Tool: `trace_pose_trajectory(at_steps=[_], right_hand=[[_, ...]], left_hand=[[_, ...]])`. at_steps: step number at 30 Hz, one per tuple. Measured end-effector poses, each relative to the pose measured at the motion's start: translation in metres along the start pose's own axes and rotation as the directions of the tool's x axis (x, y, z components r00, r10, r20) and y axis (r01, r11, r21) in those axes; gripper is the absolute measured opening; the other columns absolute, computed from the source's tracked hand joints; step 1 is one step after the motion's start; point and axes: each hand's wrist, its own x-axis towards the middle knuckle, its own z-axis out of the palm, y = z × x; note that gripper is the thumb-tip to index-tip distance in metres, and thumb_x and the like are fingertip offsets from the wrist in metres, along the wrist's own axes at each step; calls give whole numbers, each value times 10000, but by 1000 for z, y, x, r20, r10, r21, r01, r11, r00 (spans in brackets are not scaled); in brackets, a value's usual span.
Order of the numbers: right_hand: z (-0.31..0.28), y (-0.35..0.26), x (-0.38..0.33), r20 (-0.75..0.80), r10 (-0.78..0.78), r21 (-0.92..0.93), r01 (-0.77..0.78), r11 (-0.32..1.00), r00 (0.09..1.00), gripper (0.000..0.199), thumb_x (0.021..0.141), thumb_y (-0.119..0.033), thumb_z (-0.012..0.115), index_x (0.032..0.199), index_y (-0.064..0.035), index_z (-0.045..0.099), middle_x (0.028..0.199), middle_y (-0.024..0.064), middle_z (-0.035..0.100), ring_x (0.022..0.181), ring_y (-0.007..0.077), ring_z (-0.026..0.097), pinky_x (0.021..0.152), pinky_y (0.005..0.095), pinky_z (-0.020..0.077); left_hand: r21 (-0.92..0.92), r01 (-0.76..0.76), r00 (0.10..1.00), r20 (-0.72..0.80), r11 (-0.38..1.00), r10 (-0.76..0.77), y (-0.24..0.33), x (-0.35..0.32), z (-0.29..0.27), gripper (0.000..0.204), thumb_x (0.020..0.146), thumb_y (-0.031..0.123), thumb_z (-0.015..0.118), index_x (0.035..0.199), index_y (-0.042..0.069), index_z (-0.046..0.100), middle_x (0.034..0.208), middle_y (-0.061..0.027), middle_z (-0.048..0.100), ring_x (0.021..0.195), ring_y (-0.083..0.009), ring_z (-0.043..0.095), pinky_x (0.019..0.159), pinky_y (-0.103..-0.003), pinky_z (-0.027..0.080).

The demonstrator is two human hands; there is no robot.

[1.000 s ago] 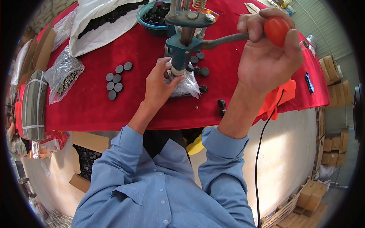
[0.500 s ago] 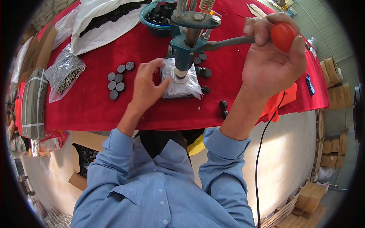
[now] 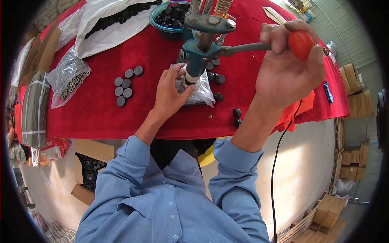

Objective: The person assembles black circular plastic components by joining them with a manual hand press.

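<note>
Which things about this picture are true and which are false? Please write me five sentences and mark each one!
1. The right hand is gripping the red knob on the handle. True.
2. The blue bowl has black pieces in it. True.
3. The left hand is inside the bowl. False: it is at the bottom of the machine.
4. The tablecloth is green. False: it is red.
5. The person's shirt is blue. True.
</note>
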Motion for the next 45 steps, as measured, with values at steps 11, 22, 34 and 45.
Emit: trace_pose_trajectory(at_steps=[11,22,34,45], right_hand=[[-14,-16,-47,113,-42,-110,54,992,993,508,982,-491,398,1146,-56,601,782,82,537,774,257,540,916,503,432],[-16,-15,-59,118,-62,-104,75,992,991,487,967,-487,400,1133,-74,598,769,83,526,767,263,546,945,511,431],[-15,-10,-127,1,-91,-93,91,992,996,424,940,-517,479,1065,-129,596,821,95,553,923,312,569,1101,545,347],[-14,-10,-28,137,-75,-88,88,992,988,487,963,-464,429,1104,-32,606,735,108,506,747,270,514,890,492,406]], left_hand=[[-54,16,999,-40,998,-19,-1,0,4,680,743,86,848,1338,47,521,1091,-127,663,1026,-262,629,857,-378,532],[70,-28,1000,-12,997,29,-15,8,-32,551,753,76,816,1261,63,602,1206,-115,660,1088,-296,614,909,-401,501],[749,-34,996,80,662,-39,-70,5,-90,434,834,137,755,1257,116,657,1125,-71,703,1082,-263,598,937,-419,437],[176,25,997,70,984,-38,9,-3,-29,689,803,167,831,1379,49,470,1027,-127,719,792,-267,676,689,-355,556]])
